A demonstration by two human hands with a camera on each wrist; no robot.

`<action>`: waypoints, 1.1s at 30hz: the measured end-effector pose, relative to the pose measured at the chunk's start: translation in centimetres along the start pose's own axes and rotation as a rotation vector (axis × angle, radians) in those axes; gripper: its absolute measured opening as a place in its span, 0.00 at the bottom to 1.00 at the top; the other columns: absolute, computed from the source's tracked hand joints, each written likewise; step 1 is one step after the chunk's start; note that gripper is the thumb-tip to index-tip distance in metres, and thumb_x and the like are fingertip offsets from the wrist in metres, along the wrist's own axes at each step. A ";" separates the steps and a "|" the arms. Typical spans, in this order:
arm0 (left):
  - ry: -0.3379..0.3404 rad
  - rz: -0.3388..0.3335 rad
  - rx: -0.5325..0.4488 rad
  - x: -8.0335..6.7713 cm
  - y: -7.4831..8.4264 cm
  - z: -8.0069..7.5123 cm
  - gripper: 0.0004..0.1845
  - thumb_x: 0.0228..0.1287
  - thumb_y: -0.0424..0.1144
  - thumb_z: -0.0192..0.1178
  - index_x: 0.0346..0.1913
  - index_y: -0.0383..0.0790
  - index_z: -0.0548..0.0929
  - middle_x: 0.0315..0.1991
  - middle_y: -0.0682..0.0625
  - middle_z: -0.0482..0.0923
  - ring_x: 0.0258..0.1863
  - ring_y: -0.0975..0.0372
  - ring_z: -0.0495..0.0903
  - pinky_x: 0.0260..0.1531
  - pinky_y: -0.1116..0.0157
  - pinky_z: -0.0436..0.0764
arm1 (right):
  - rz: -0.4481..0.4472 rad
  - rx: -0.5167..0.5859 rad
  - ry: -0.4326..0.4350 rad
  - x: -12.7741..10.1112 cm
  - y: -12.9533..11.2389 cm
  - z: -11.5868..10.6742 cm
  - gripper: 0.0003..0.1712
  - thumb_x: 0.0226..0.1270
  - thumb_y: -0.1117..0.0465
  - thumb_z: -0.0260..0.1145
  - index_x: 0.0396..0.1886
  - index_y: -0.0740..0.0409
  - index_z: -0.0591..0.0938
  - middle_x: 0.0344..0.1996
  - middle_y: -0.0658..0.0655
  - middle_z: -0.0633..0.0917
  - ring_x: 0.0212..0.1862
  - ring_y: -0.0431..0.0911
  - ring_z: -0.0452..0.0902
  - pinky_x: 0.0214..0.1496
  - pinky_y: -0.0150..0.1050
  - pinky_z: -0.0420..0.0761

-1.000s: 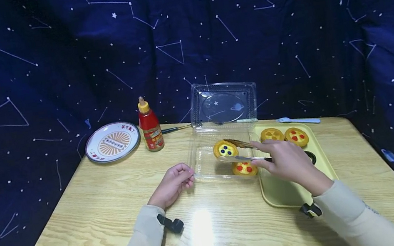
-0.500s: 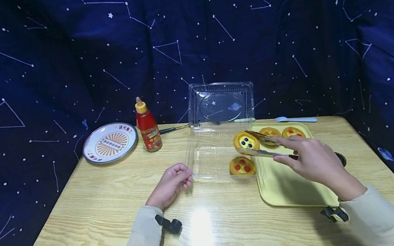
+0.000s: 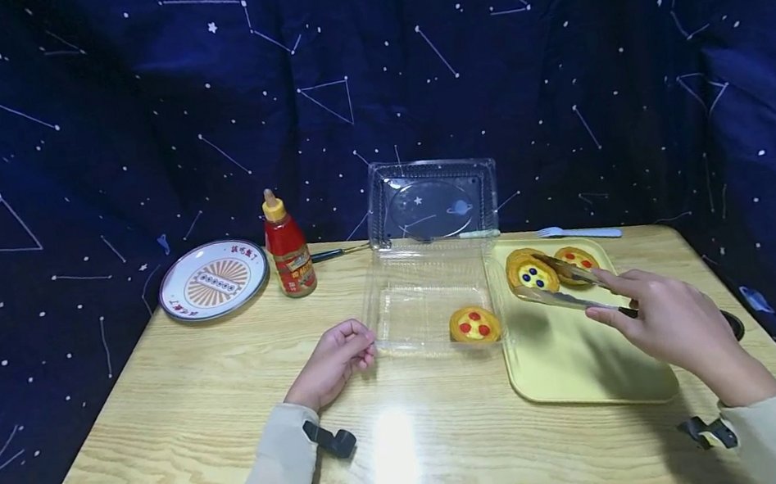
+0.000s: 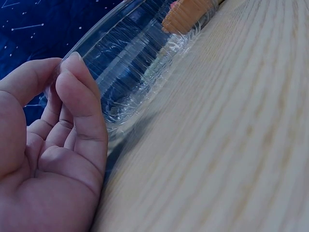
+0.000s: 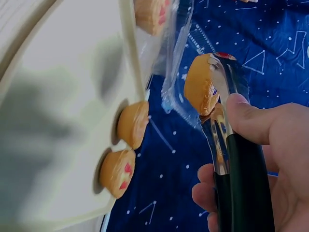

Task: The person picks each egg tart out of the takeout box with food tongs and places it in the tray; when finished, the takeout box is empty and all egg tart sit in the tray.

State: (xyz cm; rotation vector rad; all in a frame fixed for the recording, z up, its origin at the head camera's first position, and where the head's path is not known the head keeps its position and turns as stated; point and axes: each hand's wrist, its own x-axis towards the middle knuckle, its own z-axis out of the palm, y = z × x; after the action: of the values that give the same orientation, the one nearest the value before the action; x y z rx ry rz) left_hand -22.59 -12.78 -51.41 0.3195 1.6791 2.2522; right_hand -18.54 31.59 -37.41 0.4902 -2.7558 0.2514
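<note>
The right hand [image 3: 675,326] squeezes tongs [image 3: 574,290] grasping a tart [image 3: 534,275] above the yellow tray [image 3: 576,364]. The left hand [image 3: 334,361], grip clenched, pinches the clear box [image 3: 419,304] on the desk [image 3: 184,436].

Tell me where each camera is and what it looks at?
Head: on the person's head, looking forward and down at the table; shows both hands and sleeves.
Left wrist: low by the left hand, facing the clear box; shows its curled fingers.
Right wrist: behind the right hand, looking along the tongs at the blue-dotted tart; shows fingers.
Head and right wrist views share the tongs, that tart and the yellow tray.
</note>
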 end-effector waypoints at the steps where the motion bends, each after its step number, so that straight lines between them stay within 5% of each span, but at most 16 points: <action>1: 0.000 0.000 -0.001 0.1 0.0 0.1 0.04 0.73 0.31 0.54 0.38 0.35 0.74 0.31 0.46 0.76 0.27 0.64 0.76 0.27 0.73 0.76 | 0.004 -0.006 -0.003 -0.2 0.3 -0.1 0.35 0.60 0.41 0.71 0.62 0.54 0.80 0.46 0.63 0.84 0.28 0.55 0.79 0.20 0.50 0.72; 18: -0.010 -0.003 0.006 -0.3 0.3 -0.1 0.04 0.73 0.33 0.55 0.39 0.35 0.75 0.32 0.45 0.76 0.28 0.64 0.77 0.28 0.73 0.76 | 0.049 -0.042 -0.130 -1.3 2.5 2.4 0.37 0.61 0.38 0.69 0.63 0.56 0.79 0.46 0.64 0.84 0.38 0.66 0.81 0.28 0.60 0.77; 33: -0.001 0.001 -0.001 -0.1 0.3 0.1 0.04 0.73 0.32 0.55 0.38 0.34 0.75 0.32 0.44 0.76 0.27 0.63 0.77 0.27 0.72 0.76 | 0.038 -0.060 -0.189 -1.2 2.8 3.9 0.36 0.63 0.39 0.68 0.63 0.58 0.79 0.44 0.66 0.84 0.35 0.65 0.81 0.30 0.62 0.76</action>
State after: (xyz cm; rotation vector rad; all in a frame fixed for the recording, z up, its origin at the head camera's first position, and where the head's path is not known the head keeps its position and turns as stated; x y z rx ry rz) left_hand -22.51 -12.74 -51.11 0.3212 1.6770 2.2528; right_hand -19.62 33.66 -41.82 0.4684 -2.9483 0.1370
